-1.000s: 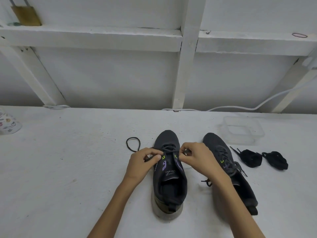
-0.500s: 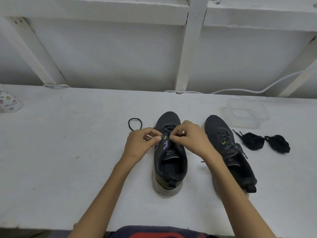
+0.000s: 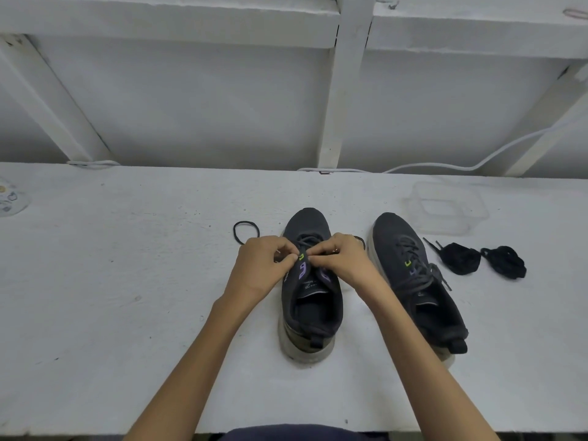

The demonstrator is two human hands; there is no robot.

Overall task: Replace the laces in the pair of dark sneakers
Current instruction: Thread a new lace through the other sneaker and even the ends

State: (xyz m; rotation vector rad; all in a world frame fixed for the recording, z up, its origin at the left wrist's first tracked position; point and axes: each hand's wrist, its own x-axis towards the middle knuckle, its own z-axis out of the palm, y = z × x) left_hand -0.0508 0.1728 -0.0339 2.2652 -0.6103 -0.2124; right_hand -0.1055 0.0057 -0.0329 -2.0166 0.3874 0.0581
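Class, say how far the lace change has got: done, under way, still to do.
Done: the upper eyelets of the sneaker under the hands look empty. In hand: the left hand and right hand pinch its lace lower down. Left: the other sneaker is still laced; two bundled laces lie untouched.

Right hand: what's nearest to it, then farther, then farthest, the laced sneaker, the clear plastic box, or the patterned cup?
1. Laced sneaker, just right of the right hand.
2. Clear plastic box, back right.
3. Patterned cup, far left edge.
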